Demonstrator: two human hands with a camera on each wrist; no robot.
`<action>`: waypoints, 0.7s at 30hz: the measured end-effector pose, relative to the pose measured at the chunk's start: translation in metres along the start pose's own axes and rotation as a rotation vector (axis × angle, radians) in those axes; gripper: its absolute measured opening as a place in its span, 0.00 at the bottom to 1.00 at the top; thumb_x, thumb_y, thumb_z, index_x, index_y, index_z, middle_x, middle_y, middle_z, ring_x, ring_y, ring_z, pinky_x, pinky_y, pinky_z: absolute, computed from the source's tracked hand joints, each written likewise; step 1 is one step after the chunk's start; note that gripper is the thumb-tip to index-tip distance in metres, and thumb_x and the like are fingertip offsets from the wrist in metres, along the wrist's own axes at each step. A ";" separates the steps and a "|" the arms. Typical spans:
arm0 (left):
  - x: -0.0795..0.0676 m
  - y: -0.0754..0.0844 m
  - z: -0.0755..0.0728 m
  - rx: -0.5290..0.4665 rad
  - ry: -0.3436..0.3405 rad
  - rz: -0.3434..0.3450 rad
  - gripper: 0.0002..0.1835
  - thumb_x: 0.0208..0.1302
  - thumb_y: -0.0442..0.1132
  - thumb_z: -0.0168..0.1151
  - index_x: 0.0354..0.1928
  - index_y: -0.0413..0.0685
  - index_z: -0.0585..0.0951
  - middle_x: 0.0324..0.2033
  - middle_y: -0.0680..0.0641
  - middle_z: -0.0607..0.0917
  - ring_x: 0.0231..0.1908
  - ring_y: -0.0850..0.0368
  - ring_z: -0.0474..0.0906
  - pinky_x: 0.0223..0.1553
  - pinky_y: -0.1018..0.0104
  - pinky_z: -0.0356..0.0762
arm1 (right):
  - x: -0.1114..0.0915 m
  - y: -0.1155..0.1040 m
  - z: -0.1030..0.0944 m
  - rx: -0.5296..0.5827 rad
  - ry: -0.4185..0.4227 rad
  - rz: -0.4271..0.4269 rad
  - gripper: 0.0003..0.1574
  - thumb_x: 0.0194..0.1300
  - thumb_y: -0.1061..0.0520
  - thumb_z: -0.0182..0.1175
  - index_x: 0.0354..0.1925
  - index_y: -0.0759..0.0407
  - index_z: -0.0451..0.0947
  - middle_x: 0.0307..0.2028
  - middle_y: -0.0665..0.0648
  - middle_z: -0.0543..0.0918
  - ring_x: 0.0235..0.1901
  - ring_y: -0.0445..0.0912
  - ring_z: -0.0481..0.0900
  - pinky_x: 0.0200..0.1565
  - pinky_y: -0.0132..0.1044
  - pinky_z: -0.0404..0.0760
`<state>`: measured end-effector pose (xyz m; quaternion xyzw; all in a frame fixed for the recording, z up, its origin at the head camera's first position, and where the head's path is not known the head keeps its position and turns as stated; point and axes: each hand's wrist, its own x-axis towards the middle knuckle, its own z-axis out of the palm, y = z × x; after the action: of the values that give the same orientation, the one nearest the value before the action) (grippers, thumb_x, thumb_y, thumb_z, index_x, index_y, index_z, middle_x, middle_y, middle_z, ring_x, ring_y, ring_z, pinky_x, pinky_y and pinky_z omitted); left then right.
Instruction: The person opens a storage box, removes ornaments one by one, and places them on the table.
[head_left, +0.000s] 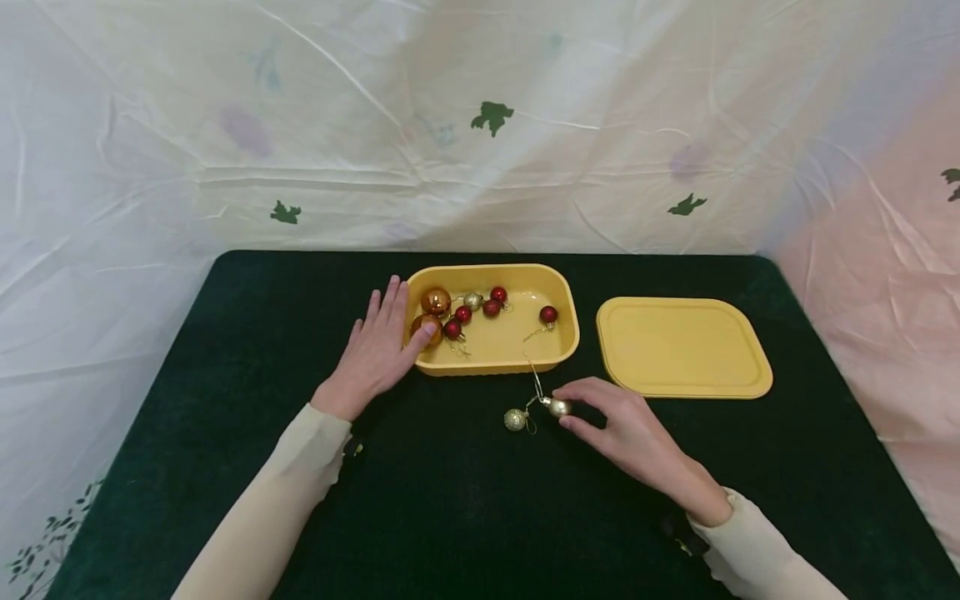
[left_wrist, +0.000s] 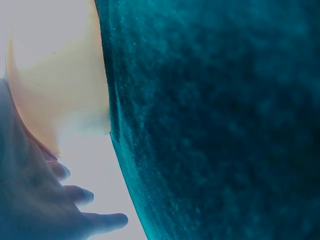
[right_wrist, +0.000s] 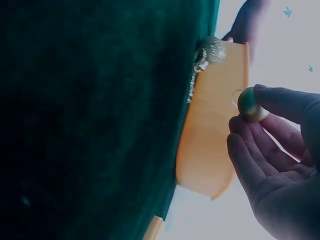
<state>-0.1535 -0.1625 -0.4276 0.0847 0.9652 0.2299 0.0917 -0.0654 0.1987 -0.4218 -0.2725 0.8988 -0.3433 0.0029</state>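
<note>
My right hand pinches a small shiny gold Christmas ball between thumb and fingers, just in front of the yellow box. A thin hanging loop trails from the ball's cap. On the cloth beside it lies a glittery gold ball with its own loop. At the box's left end, my left hand rests along the wall with straight fingers, its thumb over the rim. Within the box are two larger copper balls, several small red balls and a pale gold one.
A flat yellow lid lies on the dark green cloth to the right of the box. Behind the table hangs a pale sheet with green leaf shapes.
</note>
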 end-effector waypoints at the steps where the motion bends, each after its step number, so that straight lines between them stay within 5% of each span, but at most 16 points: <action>1: 0.000 0.000 0.000 0.003 0.001 0.000 0.49 0.76 0.71 0.37 0.83 0.53 0.31 0.82 0.47 0.29 0.80 0.39 0.29 0.75 0.29 0.40 | 0.000 0.001 0.001 0.000 -0.006 0.001 0.22 0.63 0.62 0.73 0.55 0.52 0.84 0.51 0.48 0.86 0.49 0.40 0.85 0.47 0.45 0.87; 21: -0.001 0.001 0.002 0.001 0.002 -0.005 0.49 0.76 0.71 0.37 0.83 0.52 0.32 0.82 0.48 0.28 0.80 0.39 0.29 0.74 0.29 0.40 | 0.003 0.008 0.011 -0.007 -0.102 0.040 0.22 0.63 0.59 0.73 0.56 0.53 0.83 0.51 0.48 0.86 0.51 0.41 0.85 0.52 0.45 0.86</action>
<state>-0.1523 -0.1611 -0.4286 0.0822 0.9656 0.2294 0.0910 -0.0695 0.1955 -0.4347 -0.2717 0.9039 -0.3258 0.0543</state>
